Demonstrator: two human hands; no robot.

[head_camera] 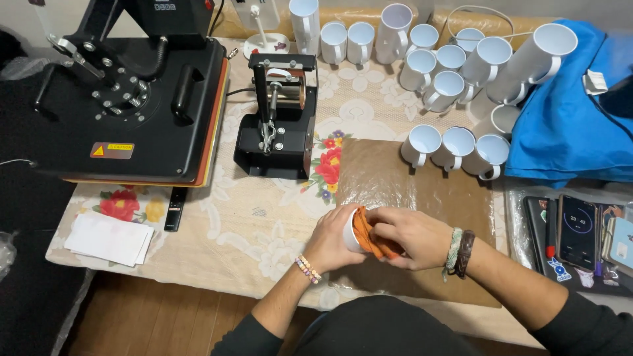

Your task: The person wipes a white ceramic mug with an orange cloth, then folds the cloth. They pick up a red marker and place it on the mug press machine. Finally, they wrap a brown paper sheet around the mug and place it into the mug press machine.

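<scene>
The left hand (331, 238) was wrapped around a white mug (350, 232), holding it over a brown sheet (395, 181) on the table (244, 231). The right hand (412, 237) pinched an orange cloth (366, 235) against the mug's mouth, perhaps pushed partly inside. Beyond the grip stood a mug press (280, 118) and empty white mugs (455, 146); right of it lay a phone (578, 232).

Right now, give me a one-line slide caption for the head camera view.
Left hand steadies a white mug while right hand presses an orange cloth into it, beside a mug press.
</scene>
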